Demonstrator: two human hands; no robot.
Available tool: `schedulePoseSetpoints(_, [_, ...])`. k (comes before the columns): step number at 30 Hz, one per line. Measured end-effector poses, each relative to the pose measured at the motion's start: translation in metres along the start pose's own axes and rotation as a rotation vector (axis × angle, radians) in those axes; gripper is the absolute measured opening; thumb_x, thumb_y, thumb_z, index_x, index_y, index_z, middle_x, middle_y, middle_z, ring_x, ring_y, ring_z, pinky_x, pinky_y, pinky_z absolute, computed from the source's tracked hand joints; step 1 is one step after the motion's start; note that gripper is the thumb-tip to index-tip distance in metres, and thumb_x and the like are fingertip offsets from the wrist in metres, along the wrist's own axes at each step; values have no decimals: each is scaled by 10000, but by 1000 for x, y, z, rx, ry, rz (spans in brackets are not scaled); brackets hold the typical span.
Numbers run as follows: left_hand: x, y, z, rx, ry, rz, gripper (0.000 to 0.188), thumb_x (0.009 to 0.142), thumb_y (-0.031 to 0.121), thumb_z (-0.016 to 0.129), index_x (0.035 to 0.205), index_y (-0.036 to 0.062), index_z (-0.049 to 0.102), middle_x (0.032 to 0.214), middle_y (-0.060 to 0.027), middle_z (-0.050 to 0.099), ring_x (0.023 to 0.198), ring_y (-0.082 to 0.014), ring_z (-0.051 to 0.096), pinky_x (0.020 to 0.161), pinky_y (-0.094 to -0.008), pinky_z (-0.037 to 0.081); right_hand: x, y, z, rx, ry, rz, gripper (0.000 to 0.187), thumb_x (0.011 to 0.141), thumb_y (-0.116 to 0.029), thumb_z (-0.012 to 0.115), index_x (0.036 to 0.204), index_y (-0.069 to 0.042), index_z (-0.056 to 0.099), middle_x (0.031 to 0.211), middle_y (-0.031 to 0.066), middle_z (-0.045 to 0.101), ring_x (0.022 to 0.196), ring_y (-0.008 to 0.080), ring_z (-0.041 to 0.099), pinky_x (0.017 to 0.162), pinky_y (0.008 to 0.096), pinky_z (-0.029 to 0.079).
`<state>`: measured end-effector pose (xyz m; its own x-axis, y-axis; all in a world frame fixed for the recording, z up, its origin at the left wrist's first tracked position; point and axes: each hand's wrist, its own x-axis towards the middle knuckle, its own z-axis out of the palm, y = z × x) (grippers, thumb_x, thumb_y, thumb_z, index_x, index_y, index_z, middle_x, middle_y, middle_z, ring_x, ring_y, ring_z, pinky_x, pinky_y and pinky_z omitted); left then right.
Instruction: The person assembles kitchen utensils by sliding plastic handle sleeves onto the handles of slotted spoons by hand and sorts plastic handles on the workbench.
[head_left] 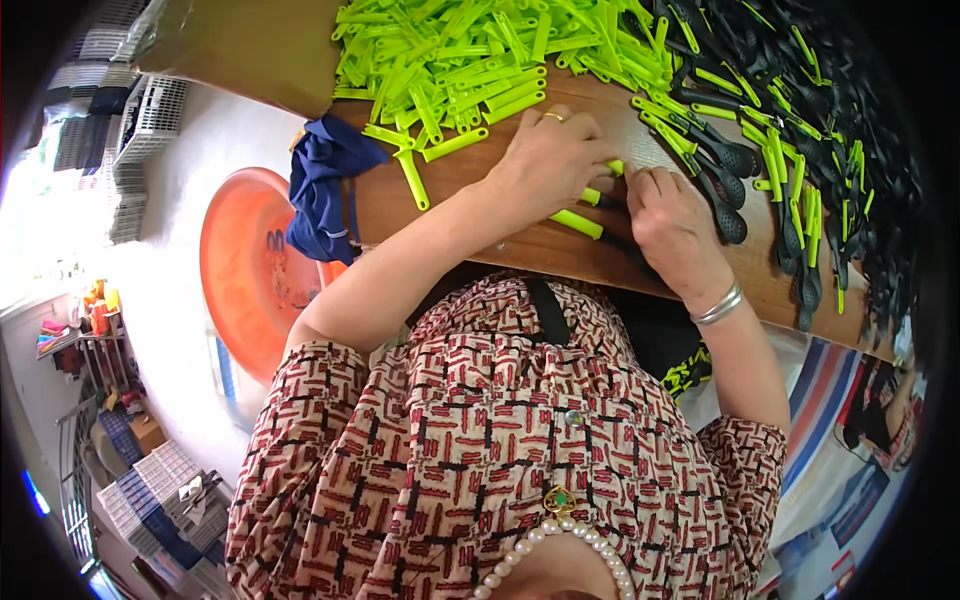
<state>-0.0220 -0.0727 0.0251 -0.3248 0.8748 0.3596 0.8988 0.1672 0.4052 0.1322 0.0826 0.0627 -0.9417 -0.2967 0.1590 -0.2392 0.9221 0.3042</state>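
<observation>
My left hand [555,155], a ring on one finger, is curled over the table near its front edge. Its fingertips close on a small lime-green handle [615,167], of which only the end shows. Close beside it, my right hand [672,220] has fingers pinched together on what looks like the stem of a black kitchen utensil, mostly hidden. Below the hands, a lime-green handle [577,224] on a dark utensil lies at the table edge. To the right are black slotted spoons [728,190] with lime-green handles.
A large heap of loose lime-green handles [500,60] covers the back of the wooden table [600,105]. Black utensils [890,180] pile up along the right side. A blue cloth [330,185] hangs off the left corner, beside an orange basin [240,270]. Cardboard [240,50] stands behind.
</observation>
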Motion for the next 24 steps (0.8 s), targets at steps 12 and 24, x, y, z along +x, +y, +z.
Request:
schedulePoseSetpoints(12, [-27,-78,-62,346,268,-153,198,812,180,774,987,89,756,902,-124,680,894,-366,628,809,-456,506,-33,41,22,254,295,439,170,798,0,623,958,-40,668,915,107,622,909,319,614,803,407,529])
schedulePoseSetpoints(24, [3,-52,-48,-64,224,-160,180,918,115,642,1075,69,719,1015,-143,669,914,-369,647,813,-448,528,-25,38,46,263,318,479,180,789,-99,764,958,-93,702,921,40,633,924,262,620,830,398,472])
